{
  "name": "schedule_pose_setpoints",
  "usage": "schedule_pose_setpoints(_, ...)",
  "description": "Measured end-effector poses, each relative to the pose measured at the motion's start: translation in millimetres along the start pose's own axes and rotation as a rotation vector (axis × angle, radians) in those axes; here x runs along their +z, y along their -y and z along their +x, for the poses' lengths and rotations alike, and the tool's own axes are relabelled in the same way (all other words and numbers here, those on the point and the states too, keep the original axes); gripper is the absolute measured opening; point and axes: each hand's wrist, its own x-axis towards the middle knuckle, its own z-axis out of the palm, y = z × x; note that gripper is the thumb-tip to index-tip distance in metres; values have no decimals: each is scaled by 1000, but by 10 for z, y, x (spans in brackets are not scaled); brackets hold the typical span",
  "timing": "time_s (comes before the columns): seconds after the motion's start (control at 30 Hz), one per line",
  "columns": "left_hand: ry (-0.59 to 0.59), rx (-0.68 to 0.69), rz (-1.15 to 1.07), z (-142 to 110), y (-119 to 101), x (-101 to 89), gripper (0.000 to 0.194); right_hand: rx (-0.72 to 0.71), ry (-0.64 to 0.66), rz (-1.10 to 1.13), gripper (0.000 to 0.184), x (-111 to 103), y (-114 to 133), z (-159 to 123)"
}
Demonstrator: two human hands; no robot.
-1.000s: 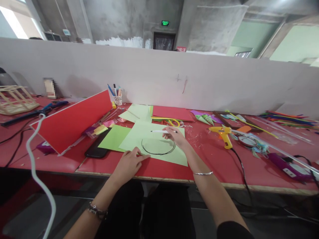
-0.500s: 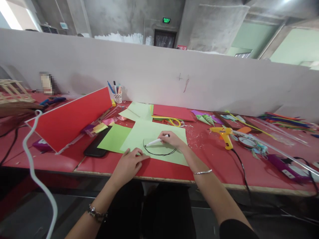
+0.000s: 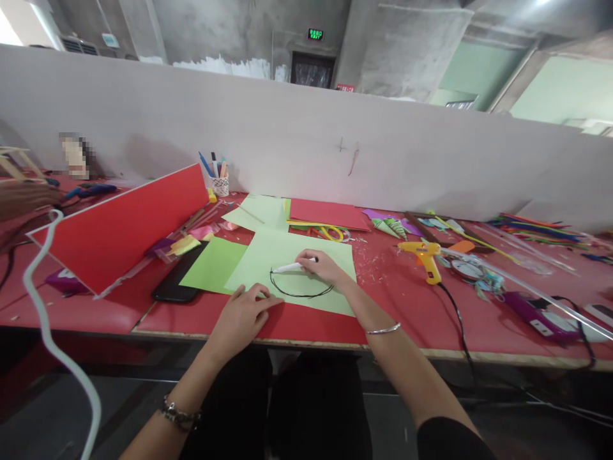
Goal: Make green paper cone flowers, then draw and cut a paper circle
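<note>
A white marker (image 3: 286, 268) is gripped in my right hand (image 3: 320, 264), its tip touching the pale green paper (image 3: 261, 250) at the upper left end of a black curved line. The line (image 3: 301, 296) bows downward like a shallow bowl. My left hand (image 3: 245, 317) lies at the paper's lower left edge, fingers stretched out and pressing on it. A brighter green sheet (image 3: 215, 263) lies to the left, partly over a black phone-like slab (image 3: 175, 287).
A red board (image 3: 129, 223) leans at the left, near another person's hand (image 3: 29, 201). Behind are a pen cup (image 3: 220, 185) and stacked coloured paper (image 3: 325, 214). To the right lie a yellow glue gun (image 3: 424, 255), a purple power strip (image 3: 536, 316) and pipe cleaners (image 3: 536, 227).
The marker tip has moved up the left side of the curve, and the stroke there looks darker. My left hand stays on the paper. The whole view has shifted slightly.
</note>
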Motion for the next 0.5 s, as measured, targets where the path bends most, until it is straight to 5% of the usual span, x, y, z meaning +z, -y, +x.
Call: schedule_pose_setpoints(0.5, 1, 2, 2, -2, 2, -7, 42, 23, -81, 100, 25, 1, 37, -26)
